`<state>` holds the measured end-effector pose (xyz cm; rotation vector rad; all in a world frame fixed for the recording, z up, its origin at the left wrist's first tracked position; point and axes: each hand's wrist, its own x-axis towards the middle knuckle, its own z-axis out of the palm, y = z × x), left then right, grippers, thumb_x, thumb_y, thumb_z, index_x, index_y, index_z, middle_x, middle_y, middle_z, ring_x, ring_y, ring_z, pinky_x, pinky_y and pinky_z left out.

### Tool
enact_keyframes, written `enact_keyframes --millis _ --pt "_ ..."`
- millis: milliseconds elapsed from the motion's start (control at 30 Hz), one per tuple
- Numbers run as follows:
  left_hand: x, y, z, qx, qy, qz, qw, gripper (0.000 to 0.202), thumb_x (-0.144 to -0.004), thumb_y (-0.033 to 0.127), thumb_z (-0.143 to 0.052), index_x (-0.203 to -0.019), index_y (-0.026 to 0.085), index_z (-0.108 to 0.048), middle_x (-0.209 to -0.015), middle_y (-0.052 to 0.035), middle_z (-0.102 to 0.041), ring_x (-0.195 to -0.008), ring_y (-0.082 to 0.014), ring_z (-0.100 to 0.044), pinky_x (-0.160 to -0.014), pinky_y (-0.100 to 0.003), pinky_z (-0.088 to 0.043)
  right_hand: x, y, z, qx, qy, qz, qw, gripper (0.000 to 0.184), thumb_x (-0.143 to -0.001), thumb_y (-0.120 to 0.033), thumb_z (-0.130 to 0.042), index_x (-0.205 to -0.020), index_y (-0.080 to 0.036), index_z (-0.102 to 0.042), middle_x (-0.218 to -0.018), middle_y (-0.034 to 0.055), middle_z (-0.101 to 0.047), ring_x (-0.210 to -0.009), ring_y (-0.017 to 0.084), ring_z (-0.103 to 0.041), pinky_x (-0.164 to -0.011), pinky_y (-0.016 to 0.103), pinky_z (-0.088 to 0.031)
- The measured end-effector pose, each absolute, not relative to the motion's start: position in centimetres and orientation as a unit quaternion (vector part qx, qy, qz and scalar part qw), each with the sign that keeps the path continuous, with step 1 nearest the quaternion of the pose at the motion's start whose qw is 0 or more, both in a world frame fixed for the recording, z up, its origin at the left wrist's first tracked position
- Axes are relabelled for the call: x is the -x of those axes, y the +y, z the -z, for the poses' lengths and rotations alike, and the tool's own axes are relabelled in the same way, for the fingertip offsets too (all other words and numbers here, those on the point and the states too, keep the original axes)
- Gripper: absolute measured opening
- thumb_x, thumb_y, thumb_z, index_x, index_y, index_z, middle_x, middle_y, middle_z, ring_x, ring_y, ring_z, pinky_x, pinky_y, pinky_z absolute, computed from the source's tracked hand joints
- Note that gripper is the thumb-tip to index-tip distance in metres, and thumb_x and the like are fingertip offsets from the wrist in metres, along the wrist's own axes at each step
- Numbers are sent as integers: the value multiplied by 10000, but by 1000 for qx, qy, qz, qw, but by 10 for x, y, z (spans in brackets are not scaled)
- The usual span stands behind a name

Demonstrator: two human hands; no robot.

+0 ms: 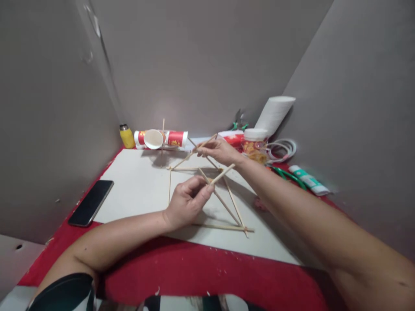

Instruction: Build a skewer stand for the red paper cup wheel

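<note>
A frame of thin wooden sticks stands on a white board that lies on a red cloth. My left hand is closed in a pinch on a short loose stick that points up and to the right. My right hand reaches in from the right and pinches the top end of a long slanted stick of the frame, above the board's far side.
A black phone lies at the board's left edge. Along the back wall are a yellow bottle, red-and-white paper cups, a lidded jar, a white roll, a coiled cable, and a tube.
</note>
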<state>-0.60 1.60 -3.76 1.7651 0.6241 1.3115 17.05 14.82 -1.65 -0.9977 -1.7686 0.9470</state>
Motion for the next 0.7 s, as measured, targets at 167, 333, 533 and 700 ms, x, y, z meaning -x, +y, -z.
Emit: enact_keyframes --millis 167,333,533,700 --pt "3 17 36 -700 245 -524 419 195 -927 359 -581 -886 181 -653 -660 28 -496 -548 -86 -392 -521 -241 -364 -172 150 23 398 -698 -373 463 366 -727 -483 -767 -888 -154 -755 -843 64 -741 -691 131 -632 -677 281 -520" --pt "1 15 35 -698 244 -522 426 174 -927 336 -581 -881 185 -653 -692 16 -534 -570 -91 -435 -546 -248 -405 -170 148 23 405 -696 -360 472 334 -783 -455 -735 -890 -139 -739 -814 60 -735 -672 119 -627 -641 257 -508" --pt "3 13 34 -706 253 -508 424 191 -914 346 -603 -940 179 -691 -690 0 -582 -616 -111 -531 -581 -253 -467 -165 143 27 408 -697 -354 471 411 -741 -528 -741 -896 -147 -728 -869 60 -737 -691 131 -632 -648 270 -521" --pt "9 16 38 -684 265 -489 471 312 -905 343 -618 -1154 169 -686 -695 -15 -650 -578 -117 -567 -546 -250 -493 -164 137 37 441 -710 -287 468 314 -749 -437 -742 -911 -169 -727 -854 40 -723 -751 170 -647 -705 317 -534"
